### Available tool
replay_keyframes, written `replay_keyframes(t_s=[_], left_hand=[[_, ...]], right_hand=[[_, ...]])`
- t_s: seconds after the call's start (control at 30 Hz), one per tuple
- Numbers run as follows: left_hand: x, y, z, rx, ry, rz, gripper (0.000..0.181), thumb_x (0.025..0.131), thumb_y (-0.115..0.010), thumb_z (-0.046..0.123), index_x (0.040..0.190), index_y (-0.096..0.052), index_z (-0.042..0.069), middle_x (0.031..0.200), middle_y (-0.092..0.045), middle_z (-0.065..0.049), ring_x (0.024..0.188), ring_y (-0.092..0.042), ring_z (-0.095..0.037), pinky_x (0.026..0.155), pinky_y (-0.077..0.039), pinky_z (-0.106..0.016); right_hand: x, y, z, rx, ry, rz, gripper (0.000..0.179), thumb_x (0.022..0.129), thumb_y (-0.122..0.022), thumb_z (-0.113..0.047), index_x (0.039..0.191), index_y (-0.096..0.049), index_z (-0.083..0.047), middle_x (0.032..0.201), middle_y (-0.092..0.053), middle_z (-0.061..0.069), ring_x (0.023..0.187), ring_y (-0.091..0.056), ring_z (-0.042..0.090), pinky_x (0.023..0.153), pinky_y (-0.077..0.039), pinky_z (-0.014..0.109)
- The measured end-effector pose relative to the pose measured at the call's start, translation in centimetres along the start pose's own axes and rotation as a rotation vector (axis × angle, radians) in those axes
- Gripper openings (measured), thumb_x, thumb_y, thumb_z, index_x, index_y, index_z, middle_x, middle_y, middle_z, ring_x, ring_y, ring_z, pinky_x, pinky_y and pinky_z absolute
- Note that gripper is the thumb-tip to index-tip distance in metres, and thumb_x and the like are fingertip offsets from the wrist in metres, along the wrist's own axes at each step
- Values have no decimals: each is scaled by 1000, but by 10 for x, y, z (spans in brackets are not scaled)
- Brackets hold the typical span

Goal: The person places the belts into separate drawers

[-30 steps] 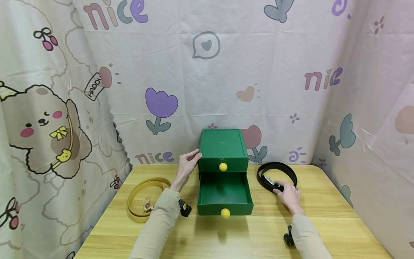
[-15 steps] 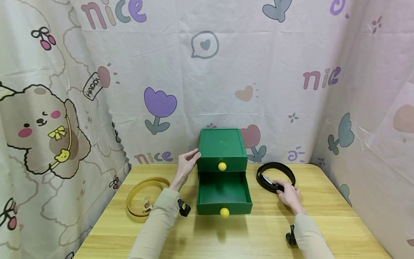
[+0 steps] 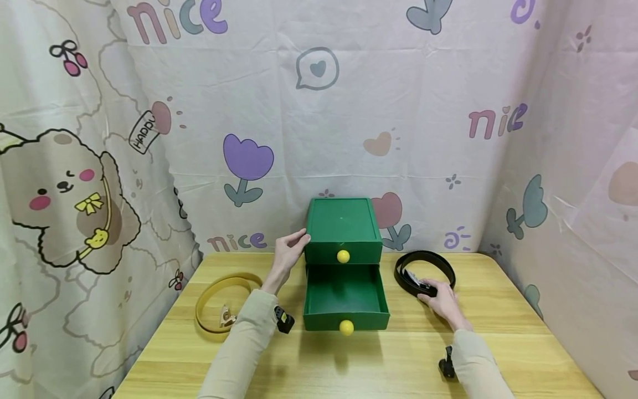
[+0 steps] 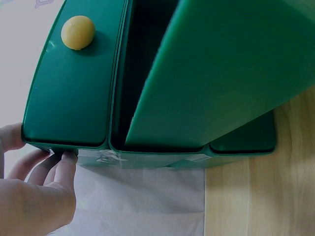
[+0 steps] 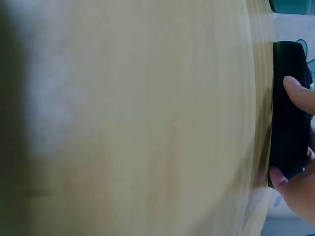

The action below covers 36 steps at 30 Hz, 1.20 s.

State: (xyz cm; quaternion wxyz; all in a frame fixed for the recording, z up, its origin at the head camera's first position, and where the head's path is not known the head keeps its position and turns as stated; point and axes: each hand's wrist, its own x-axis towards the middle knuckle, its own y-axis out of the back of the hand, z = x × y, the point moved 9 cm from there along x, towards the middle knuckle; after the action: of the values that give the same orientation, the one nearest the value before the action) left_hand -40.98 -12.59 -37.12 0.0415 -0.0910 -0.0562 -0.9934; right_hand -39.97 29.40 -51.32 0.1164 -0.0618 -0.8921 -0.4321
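A green drawer cabinet (image 3: 344, 221) stands at the back of the table, one lower drawer (image 3: 319, 323) pulled out and showing a bare inside. My left hand (image 3: 286, 257) grips the cabinet's upper left edge. In the left wrist view, the thumb (image 4: 11, 137) lies at the top edge while the fingers (image 4: 66, 167) bend against the side wall. To the right of the cabinet lies a coiled black belt (image 3: 438, 260) with a silver buckle (image 3: 412, 278). The near part of its coil is held by my right hand (image 3: 443, 302). In the right wrist view, digits rest on the belt's black band (image 5: 290, 123).
A yellow belt (image 3: 199, 310) with a gold buckle (image 3: 226, 317) lies coiled at the left, partly behind my left sleeve (image 3: 244, 338). Yellow knobs (image 3: 346, 327) stick out from the drawer fronts. A printed curtain (image 3: 319, 138) hangs close behind the wooden table (image 3: 359, 371).
My right hand has shifted its fingers slightly on the near part of the black belt, and the belt has moved a little left. The left hand keeps its place on the cabinet.
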Motion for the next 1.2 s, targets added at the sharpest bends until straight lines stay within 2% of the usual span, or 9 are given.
replay_keyframes(t_s=[0.1, 0.2, 0.57, 0.83, 1.03, 1.2], left_hand=[[0, -1, 0, -2, 0, -2, 42, 99, -65, 19, 138, -62, 5, 139, -62, -19, 123, -63, -29, 106, -51, -41], [0, -1, 0, 2, -3, -3, 42, 99, -65, 19, 138, -62, 5, 139, -62, -19, 123, -63, -28, 105, -52, -41], [1, 1, 0, -2, -3, 8, 40, 98, -65, 19, 136, -63, 5, 135, -65, -19, 112, -66, -19, 92, -55, -25], [2, 0, 0, -11, -21, 0, 41, 98, -66, 18, 136, -63, 3, 134, -65, -22, 110, -66, -15, 95, -55, -29], [3, 1, -1, -10, -25, 0, 41, 98, -66, 18, 136, -63, 3, 134, -65, -22, 109, -67, -15, 100, -54, -37], [2, 2, -1, 0, -22, 3, 40, 98, -66, 18, 136, -63, 4, 133, -66, -21, 105, -67, -11, 96, -56, -36]], right_hand=[[0, 4, -4, 11, 39, 56, 42, 82, -79, -17, 120, -71, -1, 125, -67, 28, 118, -57, 51, 95, -40, 63], [0, 5, -5, 9, 61, 75, 41, 80, -80, -14, 118, -71, 1, 122, -68, 29, 116, -60, 51, 96, -44, 64], [-1, 2, -5, -24, 77, 29, 39, 83, -74, -3, 121, -69, 1, 124, -67, 29, 117, -59, 51, 98, -44, 65], [-2, 2, -5, -74, 76, 12, 37, 86, -70, -4, 123, -68, -2, 122, -68, 26, 107, -57, 42, 89, -43, 62], [-4, 7, -10, -78, 92, 26, 38, 86, -69, -3, 124, -69, -3, 123, -69, 24, 110, -57, 42, 92, -42, 62], [-3, 9, -13, -63, 92, 31, 37, 87, -70, -4, 124, -69, -3, 122, -69, 25, 108, -56, 41, 89, -41, 59]])
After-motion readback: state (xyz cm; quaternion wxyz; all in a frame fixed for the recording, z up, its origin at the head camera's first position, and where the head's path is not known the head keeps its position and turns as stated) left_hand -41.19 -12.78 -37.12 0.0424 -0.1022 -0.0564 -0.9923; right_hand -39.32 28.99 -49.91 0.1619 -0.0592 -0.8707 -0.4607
